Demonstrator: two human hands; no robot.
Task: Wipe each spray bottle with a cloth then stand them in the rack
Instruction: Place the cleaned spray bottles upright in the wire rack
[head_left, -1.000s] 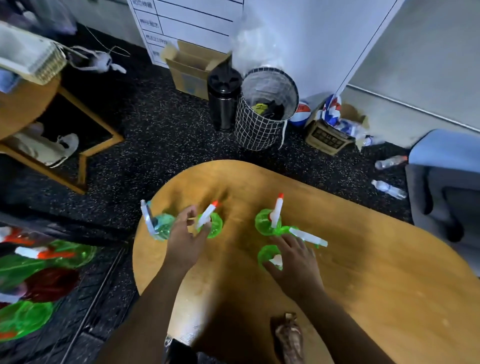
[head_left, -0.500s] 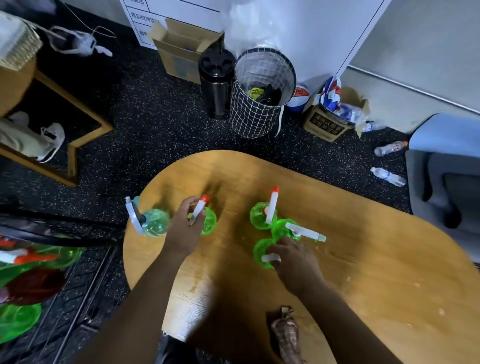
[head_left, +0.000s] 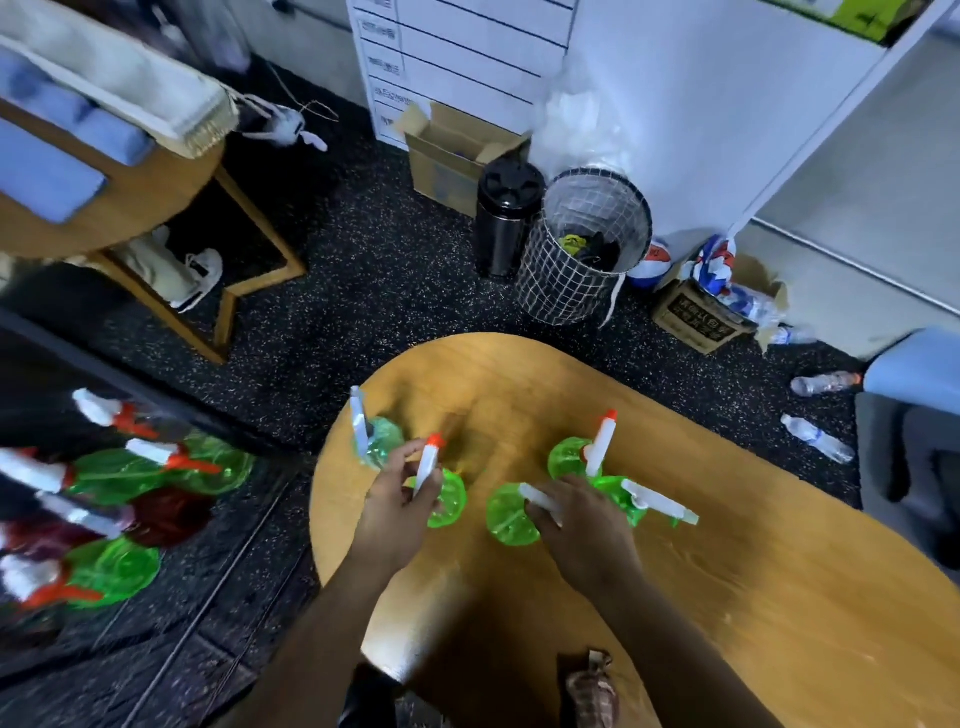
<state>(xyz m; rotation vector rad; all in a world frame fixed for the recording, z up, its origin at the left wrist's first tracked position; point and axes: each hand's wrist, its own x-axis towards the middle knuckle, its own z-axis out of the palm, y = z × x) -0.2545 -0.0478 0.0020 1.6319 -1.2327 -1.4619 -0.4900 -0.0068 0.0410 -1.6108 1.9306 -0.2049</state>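
Several green spray bottles stand on the oval wooden table (head_left: 727, 597). My left hand (head_left: 389, 514) grips the white trigger head of a green bottle (head_left: 444, 499); a teal bottle (head_left: 376, 436) stands just behind it. My right hand (head_left: 576, 525) holds the spray head of another green bottle (head_left: 506, 519). Two more green bottles (head_left: 571, 457) (head_left: 631, 493) stand right of that hand. The black wire rack (head_left: 171, 613) at lower left holds several green and red bottles. A brownish cloth (head_left: 592, 691) lies at the table's near edge.
Behind the table on the speckled floor stand a wire waste basket (head_left: 582, 260), a black bin (head_left: 506, 218) and cardboard boxes (head_left: 457, 150). Plastic water bottles (head_left: 818, 439) lie at right beside a grey-blue chair (head_left: 914, 415). A second wooden table (head_left: 119, 208) is at upper left.
The view has swung left, showing more of the rack. My left hand has closed around the bottle's trigger head; my right hand has settled on the near bottle's spray head.
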